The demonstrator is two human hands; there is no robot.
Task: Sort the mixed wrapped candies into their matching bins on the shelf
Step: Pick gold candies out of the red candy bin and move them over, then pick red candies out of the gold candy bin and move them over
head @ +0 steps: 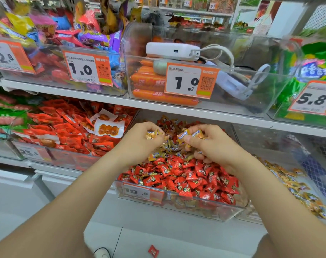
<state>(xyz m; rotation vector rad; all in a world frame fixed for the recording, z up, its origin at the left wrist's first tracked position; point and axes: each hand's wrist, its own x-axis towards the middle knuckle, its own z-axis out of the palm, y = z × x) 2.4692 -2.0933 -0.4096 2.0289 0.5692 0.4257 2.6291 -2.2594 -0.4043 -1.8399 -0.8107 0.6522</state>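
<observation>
Gold-wrapped candies [167,147] lie in a loose patch in the middle of the clear plastic bin [220,214] on the lower shelf, with a thick bed of red-wrapped candies [186,175] in front of them and more red ones behind. I have both hands down in that patch. My left hand [138,144] has its fingers [159,139] curled round a small clutch of gold pieces. My right hand [214,148] pinches two or three more at its fingertips, and the lower fingers are bent into the pile.

I judge the sorting well short of finished. A handful is gathered but not yet moved, plenty of gold shows among the red, and more gold shows through the bin's front wall beneath the red layer. The neighbouring clear bin [270,146] to the right holds a spread of matching gold candies [296,185], so I take that as where these go.

Outward from there, an orange price label [140,192] is fixed to the mixed bin's front, and one stray red candy [153,250] lies on the white floor [186,239] below, which I would also count as left to do.
</observation>
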